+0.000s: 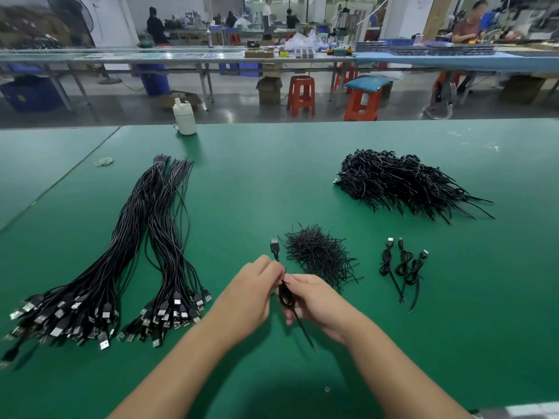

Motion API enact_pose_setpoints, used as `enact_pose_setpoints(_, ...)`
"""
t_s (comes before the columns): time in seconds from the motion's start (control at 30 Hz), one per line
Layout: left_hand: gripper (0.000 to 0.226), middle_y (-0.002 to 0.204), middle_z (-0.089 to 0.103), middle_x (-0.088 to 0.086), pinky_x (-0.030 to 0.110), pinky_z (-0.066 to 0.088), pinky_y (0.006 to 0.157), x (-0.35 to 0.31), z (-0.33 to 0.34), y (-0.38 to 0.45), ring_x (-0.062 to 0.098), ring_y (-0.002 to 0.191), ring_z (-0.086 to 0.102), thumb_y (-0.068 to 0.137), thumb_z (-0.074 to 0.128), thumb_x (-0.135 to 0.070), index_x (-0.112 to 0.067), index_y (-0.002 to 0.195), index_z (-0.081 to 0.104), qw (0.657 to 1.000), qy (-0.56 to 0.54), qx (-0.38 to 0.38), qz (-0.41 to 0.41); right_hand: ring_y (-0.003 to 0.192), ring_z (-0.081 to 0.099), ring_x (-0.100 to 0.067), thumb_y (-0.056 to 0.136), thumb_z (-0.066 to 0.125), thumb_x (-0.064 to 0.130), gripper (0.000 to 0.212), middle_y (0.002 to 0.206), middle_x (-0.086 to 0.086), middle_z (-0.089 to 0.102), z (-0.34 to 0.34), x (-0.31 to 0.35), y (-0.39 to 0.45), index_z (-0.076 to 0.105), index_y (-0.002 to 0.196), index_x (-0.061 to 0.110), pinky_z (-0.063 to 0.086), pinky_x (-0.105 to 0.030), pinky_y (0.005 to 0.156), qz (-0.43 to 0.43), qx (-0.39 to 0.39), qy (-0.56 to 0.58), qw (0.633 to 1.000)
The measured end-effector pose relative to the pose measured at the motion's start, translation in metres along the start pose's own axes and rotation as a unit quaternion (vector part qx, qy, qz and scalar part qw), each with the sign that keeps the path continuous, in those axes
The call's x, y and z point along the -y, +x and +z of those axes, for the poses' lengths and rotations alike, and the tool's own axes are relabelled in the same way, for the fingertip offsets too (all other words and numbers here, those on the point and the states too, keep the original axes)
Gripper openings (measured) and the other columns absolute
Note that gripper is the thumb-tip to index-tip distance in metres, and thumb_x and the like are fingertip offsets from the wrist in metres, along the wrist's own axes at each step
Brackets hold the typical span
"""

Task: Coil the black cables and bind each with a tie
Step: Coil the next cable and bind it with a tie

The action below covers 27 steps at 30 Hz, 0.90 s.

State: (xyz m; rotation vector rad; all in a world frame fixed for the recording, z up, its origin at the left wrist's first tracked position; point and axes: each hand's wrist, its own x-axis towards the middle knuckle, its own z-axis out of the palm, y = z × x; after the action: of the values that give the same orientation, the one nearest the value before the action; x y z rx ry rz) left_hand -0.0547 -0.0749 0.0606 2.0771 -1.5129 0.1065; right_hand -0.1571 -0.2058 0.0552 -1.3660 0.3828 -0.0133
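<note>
Two bundles of uncoiled cables (127, 261) lie at my left, bare green surface (257, 176) beyond them. My left hand (251, 293) and right hand (317, 300) meet, both gripping a coiled cable (286, 296). Behind sits the tie pile (320, 255); rightward, three bound coils (402, 264), finished heap (402, 182) farther back.

There is a single view, from a wide-angle camera worn on the person's head. It looks forward and steeply down over the green table (272, 176), close enough that both forearms enter from the bottom edge. The left hand (252, 293) and the right hand (317, 300) sit low at centre. Above the table's far edge, the view reaches across the workshop to distant benches (181, 57). Straight lines bow near the borders.
</note>
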Motion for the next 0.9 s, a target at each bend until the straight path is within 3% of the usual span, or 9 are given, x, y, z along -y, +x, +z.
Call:
enact_pose_setpoints(0.1,0.031,0.094,0.051,-0.001,0.029,0.040,0.072,0.004,0.006,-0.002,0.019,0.076,0.045,0.079,0.055,0.004,-0.019,0.099,0.052,0.997,0.065,-0.007,0.042,0.053,0.050,-0.020,0.103,0.045,0.023,0.027,0.064,-0.006,0.052,-0.007,-0.004,0.000,0.056,0.084,0.008,0.046,-0.029,0.054,0.022,0.043,0.064,0.997)
enact_pose_setpoints(0.17,0.023,0.093,0.053,0.000,0.031,0.041,0.072,0.004,0.014,-0.002,0.021,0.074,0.047,0.083,0.055,-0.001,-0.017,0.099,0.054,0.997,0.057,-0.030,0.045,0.054,0.051,-0.019,0.102,0.048,0.025,0.028,0.065,-0.005,0.054,-0.012,-0.005,0.002,0.061,0.085,0.007,0.047,-0.030,0.054,0.028,0.031,0.060,0.997)
enact_pose_setpoints(0.23,0.006,0.092,0.054,-0.002,0.029,0.040,0.072,0.007,0.025,-0.003,0.019,0.074,0.047,0.094,0.049,-0.016,-0.019,0.098,0.052,0.997,0.032,-0.062,0.025,0.054,0.053,-0.015,0.102,0.051,0.027,0.029,0.066,-0.003,0.058,-0.019,-0.005,0.003,0.067,0.087,0.007,0.050,-0.030,0.056,0.036,-0.007,0.033,0.999)
enact_pose_setpoints(0.3,0.008,0.095,0.055,-0.004,0.027,0.039,0.075,0.013,0.039,-0.004,0.017,0.078,0.048,0.097,0.048,-0.025,-0.021,0.101,0.053,0.996,0.018,-0.081,-0.032,0.053,0.055,-0.013,0.100,0.054,0.029,0.029,0.066,-0.003,0.061,-0.029,-0.003,0.006,0.069,0.091,0.005,0.052,-0.029,0.054,0.042,-0.054,0.010,0.998)
enact_pose_setpoints(0.47,0.019,0.103,0.059,0.001,0.035,0.046,0.078,0.046,0.072,-0.015,0.022,0.090,0.056,0.091,0.061,-0.020,-0.014,0.109,0.063,0.982,0.109,-0.046,-0.149,0.048,0.057,-0.014,0.097,0.060,0.029,0.032,0.066,-0.008,0.064,-0.084,0.010,0.013,0.068,0.094,-0.001,0.050,-0.025,0.045,0.068,-0.226,-0.057,0.970)
enact_pose_setpoints(0.53,0.017,0.104,0.058,-0.001,0.033,0.042,0.079,0.056,0.079,-0.022,0.020,0.093,0.054,0.091,0.059,-0.022,-0.016,0.107,0.063,0.974,0.143,-0.017,-0.175,0.044,0.054,-0.009,0.096,0.059,0.033,0.031,0.069,-0.008,0.064,-0.111,0.014,0.016,0.069,0.090,0.004,0.046,-0.022,0.044,0.068,-0.283,-0.149,0.945)
enact_pose_setpoints(0.67,0.012,0.102,0.058,-0.002,0.034,0.042,0.082,0.066,0.087,-0.029,0.020,0.096,0.053,0.088,0.059,-0.020,-0.017,0.099,0.064,0.966,0.147,-0.025,-0.213,0.030,0.042,-0.008,0.096,0.054,0.045,0.042,0.057,-0.004,0.068,-0.156,0.017,0.026,0.071,0.090,0.008,0.036,-0.021,0.044,0.080,-0.380,-0.338,0.857)
enact_pose_setpoints(0.8,0.013,0.101,0.059,-0.002,0.033,0.043,0.084,0.067,0.090,-0.030,0.019,0.096,0.053,0.086,0.059,-0.016,-0.015,0.098,0.065,0.963,0.148,-0.029,-0.223,0.045,0.041,-0.019,0.097,0.050,0.043,0.045,0.050,0.001,0.051,-0.177,0.010,0.042,0.068,0.077,0.007,0.033,-0.022,0.049,0.113,-0.368,-0.447,0.808)
enact_pose_setpoints(0.9,0.016,0.102,0.059,-0.001,0.034,0.043,0.087,0.067,0.090,-0.030,0.020,0.099,0.054,0.085,0.059,-0.014,-0.014,0.100,0.065,0.963,0.149,-0.029,-0.225,0.053,0.048,-0.021,0.099,0.046,0.042,0.046,0.059,-0.003,0.052,-0.186,0.002,0.047,0.069,0.083,0.006,0.038,-0.023,0.051,0.163,-0.348,-0.524,0.760)
